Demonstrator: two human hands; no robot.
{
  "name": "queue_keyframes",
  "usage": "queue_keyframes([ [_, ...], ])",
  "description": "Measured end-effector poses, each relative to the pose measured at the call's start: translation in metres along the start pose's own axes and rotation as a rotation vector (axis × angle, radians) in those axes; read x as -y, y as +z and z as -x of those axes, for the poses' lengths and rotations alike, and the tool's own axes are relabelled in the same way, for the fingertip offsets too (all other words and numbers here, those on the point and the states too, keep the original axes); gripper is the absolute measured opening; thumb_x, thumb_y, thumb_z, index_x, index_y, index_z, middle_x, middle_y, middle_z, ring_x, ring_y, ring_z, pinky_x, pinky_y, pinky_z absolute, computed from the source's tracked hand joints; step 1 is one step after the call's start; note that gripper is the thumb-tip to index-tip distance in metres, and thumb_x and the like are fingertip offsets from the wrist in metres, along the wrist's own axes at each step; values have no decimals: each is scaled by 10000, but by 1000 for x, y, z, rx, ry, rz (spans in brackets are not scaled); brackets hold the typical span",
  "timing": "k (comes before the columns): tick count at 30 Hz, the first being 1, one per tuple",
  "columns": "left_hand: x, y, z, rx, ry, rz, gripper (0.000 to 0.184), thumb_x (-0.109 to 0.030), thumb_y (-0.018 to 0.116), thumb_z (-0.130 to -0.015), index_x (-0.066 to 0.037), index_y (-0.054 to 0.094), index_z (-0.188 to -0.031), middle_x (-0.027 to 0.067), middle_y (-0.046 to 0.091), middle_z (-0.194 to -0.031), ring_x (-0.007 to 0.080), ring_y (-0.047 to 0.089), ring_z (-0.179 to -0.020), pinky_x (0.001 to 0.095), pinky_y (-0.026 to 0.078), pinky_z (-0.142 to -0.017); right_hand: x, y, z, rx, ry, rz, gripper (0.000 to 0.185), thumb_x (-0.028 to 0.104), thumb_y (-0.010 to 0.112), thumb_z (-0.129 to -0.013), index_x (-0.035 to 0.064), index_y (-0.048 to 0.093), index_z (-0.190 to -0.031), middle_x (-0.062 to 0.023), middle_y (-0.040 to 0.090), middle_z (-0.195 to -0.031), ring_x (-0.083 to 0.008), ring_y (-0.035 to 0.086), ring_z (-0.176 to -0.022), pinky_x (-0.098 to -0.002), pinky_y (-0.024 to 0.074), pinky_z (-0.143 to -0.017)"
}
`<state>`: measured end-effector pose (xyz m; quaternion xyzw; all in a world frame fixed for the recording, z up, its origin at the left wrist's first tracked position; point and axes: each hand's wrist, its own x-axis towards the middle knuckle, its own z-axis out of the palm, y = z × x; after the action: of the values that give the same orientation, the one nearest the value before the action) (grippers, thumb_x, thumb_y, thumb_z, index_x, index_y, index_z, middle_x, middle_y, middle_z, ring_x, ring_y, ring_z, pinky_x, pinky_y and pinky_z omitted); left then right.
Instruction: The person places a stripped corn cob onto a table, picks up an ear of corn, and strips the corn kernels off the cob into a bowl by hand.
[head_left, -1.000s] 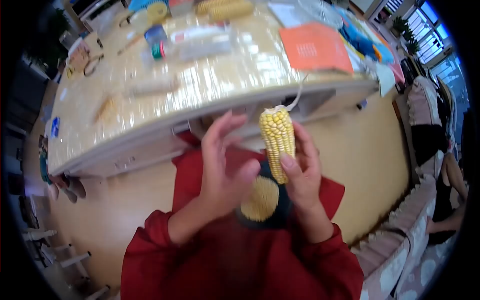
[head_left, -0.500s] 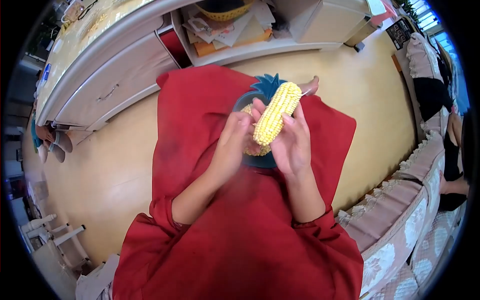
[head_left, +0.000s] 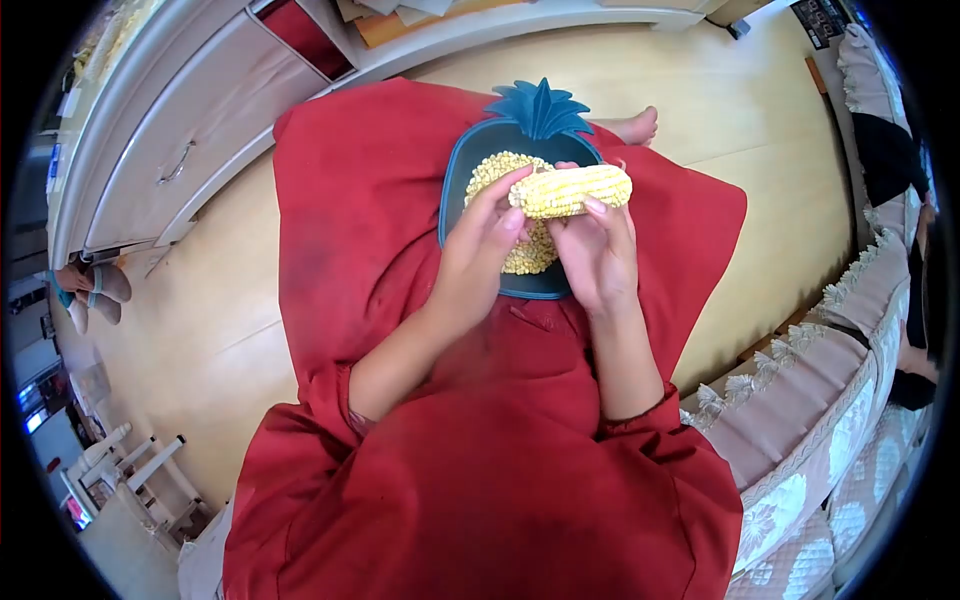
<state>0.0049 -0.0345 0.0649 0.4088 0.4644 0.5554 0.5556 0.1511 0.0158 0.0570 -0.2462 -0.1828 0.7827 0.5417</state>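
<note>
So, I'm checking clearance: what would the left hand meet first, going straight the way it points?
Likely the corn cob, since the left hand seems to touch its end, though depth is unclear.

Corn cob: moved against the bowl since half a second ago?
Yes: the corn cob has turned clockwise from a steep slant to nearly crosswise over the bowl.

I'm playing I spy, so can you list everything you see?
ear of corn: one, yellow, between both hands
kernels: many, yellow, in the bowl
bowl: one, dark teal, on the lap
cabinet: one, whitish, upper left
papers: several, pale, top
slippers: at least two, greyish, far left
sofa: one, pink and white, right
floor: one, tan, around
edge things: too small to tell
red clothing: over the lap
bare foot: one, beyond the bowl
left hand, right hand: two, bare, at the corn
</note>
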Motion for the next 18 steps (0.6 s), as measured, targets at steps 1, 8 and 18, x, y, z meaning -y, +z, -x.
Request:
queue_keyframes([
  [1,5,0,-4,-6,14,-52,432,-226,431,-1028,-9,457,-1401,56,554,-1164,108,506,-929,244,423,-866,0,-7,0,-26,15,22,424,107,587,-895,87,439,-1292,-158,494,-1324,-326,442,-1308,-504,346,-1113],
  [8,20,-2,-20,36,141,-463,408,-218,440,-1023,-9,506,-1367,135,521,-1248,220,532,-1093,307,389,-987,5,-33,-7,-100,50,-46,462,-1,595,-873,109,393,-1273,-152,512,-1286,-315,507,-1234,-533,441,-1038],
  [18,27,-3,-40,-45,-64,326,453,-330,355,-1059,57,497,-1247,203,595,-1215,314,523,-1259,423,391,-1088,-1,-39,-1,44,312,531,472,31,790,-775,30,451,-1103,-151,595,-1158,-159,614,-1032,-294,524,-858],
])
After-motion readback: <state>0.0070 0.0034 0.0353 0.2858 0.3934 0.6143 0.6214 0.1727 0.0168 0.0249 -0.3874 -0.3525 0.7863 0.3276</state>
